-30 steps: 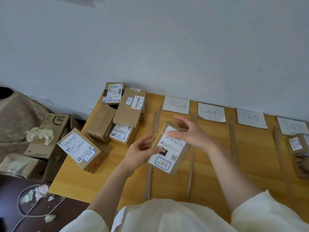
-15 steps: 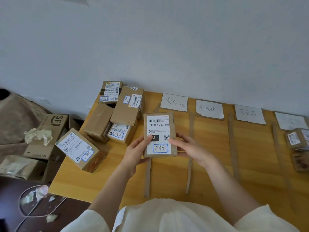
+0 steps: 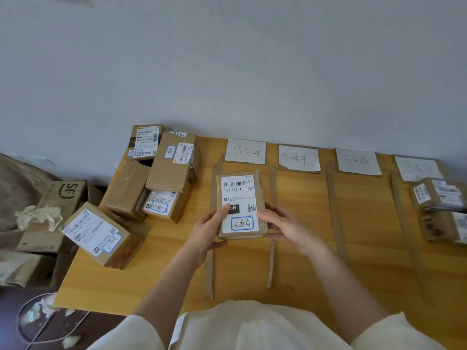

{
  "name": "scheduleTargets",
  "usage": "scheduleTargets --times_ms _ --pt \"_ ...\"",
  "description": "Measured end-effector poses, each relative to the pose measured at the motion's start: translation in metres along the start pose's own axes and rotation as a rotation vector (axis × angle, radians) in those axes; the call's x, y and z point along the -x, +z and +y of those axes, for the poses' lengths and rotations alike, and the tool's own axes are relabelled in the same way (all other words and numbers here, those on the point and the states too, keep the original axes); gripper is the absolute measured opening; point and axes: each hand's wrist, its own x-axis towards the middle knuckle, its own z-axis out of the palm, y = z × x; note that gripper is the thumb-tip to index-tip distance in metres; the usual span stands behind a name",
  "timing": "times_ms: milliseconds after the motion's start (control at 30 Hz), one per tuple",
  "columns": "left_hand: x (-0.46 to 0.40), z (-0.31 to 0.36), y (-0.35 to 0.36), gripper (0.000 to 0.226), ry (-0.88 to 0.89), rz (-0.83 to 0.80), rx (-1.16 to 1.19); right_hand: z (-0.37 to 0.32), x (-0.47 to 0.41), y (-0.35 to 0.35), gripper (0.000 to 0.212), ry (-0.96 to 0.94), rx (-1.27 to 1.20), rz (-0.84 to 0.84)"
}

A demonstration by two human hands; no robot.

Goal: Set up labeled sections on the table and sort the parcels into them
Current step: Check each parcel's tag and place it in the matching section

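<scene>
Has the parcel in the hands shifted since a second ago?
Yes. The parcel was tilted, its label slanting; it now faces up squarely, below the first paper sign, held by the left hand and right hand.

Readable text on parcels and paper signs.
The held parcel [image 3: 240, 203] has a white label printed "15H-159-A03-210". Behind it, two paper signs read "待处理" [image 3: 245, 150] and "处理中" [image 3: 299, 158]. Far left, a carton [image 3: 66, 192] shows "SF".

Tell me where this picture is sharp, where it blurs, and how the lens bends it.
Head view: the held parcel is sharp, its printed code readable; the parcels at the right edge are smeared, and the rightmost paper label is too faint to read. Wide-angle distortion tilts the table edge and divider strips. Light is soft, no glare.
</scene>
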Motion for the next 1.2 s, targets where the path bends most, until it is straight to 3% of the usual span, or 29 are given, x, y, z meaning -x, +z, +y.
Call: scheduleTargets --times_ms 200,400,633,733,1033,1200 --pt "-0.014 0.004 0.046 0.059 0.004 -0.057 -0.128 0.014 0.013 -0.042 0.048 0.001 -0.122 0.107" --pt "-0.030 0.000 0.103 0.046 0.011 -0.036 -0.194 0.037 0.027 -0.099 0.042 0.031 -0.258 0.238" --pt "-0.041 -0.012 0.169 0.044 0.063 -0.079 -0.424 0.067 0.033 -0.188 0.039 0.158 -0.568 0.565" --pt "-0.042 -0.017 0.191 0.046 0.061 -0.108 -0.496 0.070 0.028 -0.221 0.047 0.184 -0.688 0.659" --pt "-0.041 -0.025 0.221 0.046 0.023 -0.065 -0.533 0.061 -0.007 -0.264 0.070 0.221 -0.879 0.696" --pt "-0.043 -0.030 0.224 0.044 0.008 -0.034 -0.520 0.055 -0.020 -0.272 0.072 0.234 -0.879 0.682"
